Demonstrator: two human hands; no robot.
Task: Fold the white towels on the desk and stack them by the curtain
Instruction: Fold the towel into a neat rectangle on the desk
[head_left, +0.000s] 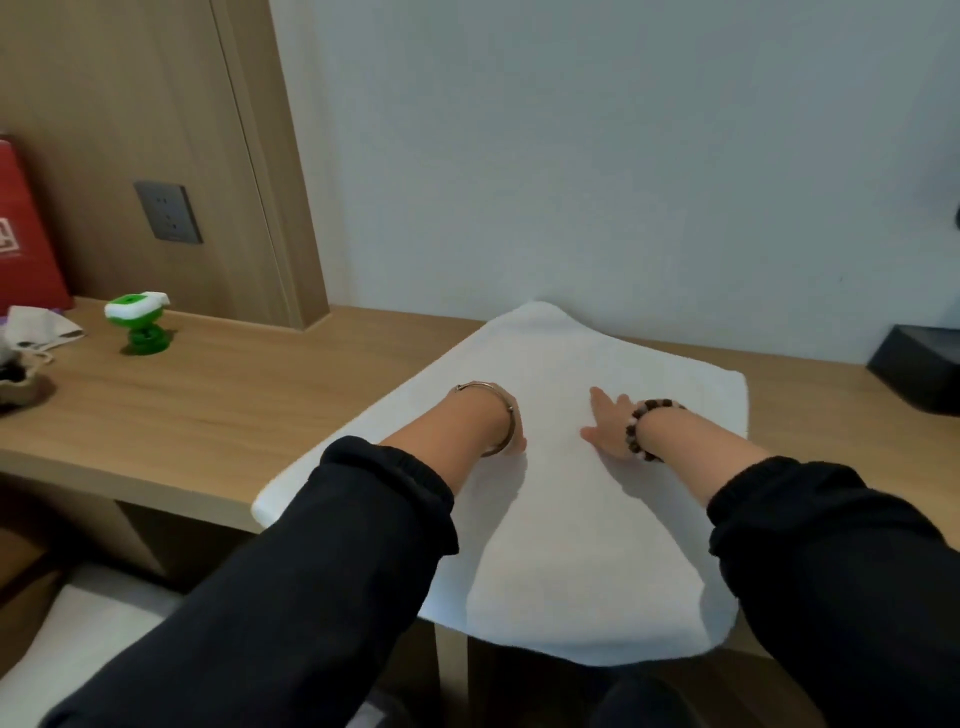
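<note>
Towel first: one white towel (561, 519) is spread across the desk (208, 415), far end bunched at the back edge by the wall, near end drooping over the front edge toward me. It looks a single layer or maybe one fold, I can't be sure. No curtain in my view.

My right hand (608, 428) lies flat on the cloth around its middle, fingers (600, 402) straight and a little apart, pressing down, gripping nothing. My left hand (514, 439) is on the towel just beside it, but the wrist and bangle (498, 415) hide the fingers, so I can't tell whether they're spread or curled.

I read this as the smoothing step, flattening before a fold. Next, I reckon, each hand needs a corner or edge pinched, most likely the overhanging near end carried up to the back edge, corners matched.

Room check: the towel's right edge runs close to a black box (919, 369) at the desk's right end, near but apart. To the left, bare wood, then a green gadget (140, 325) well apart near the back edge, with a red bag (26, 234) and crumpled cloth (41, 327) at the far left. The wall crowds the back, so folding room lies left and toward me.
</note>
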